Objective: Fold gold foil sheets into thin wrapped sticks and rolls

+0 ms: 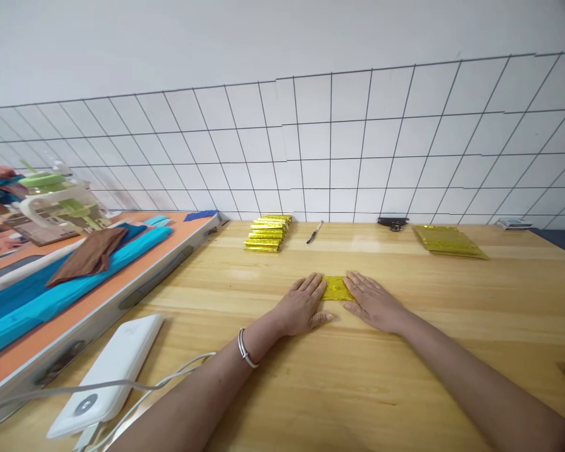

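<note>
A shiny gold foil sheet (335, 289), seemingly folded, lies flat on the wooden table between my hands. My left hand (307, 304) rests flat over its left end, fingers stretched out and thumb pointing right. On the right end lies my right hand (371, 301), also flat with fingers extended. The parts of the foil under both palms are hidden. Farther back to the left sits a row of gold foil rolls or folded strips (268, 234). A flat stack of gold foil sheets (448, 242) lies at the back right.
A pen (315, 232) and a black binder clip (392, 223) lie near the tiled wall. At the left are a white power bank (110, 376) with cables and a raised orange surface (136, 285) bearing blue and brown paper or cloth. A clear jug (63, 204) with green lid stands there.
</note>
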A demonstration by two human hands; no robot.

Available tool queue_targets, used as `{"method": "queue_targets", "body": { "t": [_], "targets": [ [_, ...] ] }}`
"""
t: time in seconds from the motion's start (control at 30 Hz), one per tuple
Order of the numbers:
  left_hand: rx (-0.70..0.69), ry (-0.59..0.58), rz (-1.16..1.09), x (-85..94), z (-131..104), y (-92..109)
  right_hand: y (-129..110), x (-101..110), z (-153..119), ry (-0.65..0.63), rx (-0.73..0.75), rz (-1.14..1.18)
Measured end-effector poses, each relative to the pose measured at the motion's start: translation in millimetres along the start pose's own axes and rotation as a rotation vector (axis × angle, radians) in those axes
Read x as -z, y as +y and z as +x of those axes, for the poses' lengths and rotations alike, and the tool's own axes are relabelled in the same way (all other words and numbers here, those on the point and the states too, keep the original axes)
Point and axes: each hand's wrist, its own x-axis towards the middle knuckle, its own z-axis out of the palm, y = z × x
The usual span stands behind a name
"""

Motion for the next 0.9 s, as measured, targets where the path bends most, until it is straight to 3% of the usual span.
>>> {"method": "queue_targets", "body": {
  "t": [0.67,0.9],
  "targets": [
    [0.035,0.028,0.013,0.3,6.7,7.3,6.8,-2.0,4.8,-0.001,0.033,-0.008],
    [0.031,-0.030,0.039,4.5,5.4,6.2,8.2,-3.8,3.4,0.031,0.042,-0.006]
  ]
}}
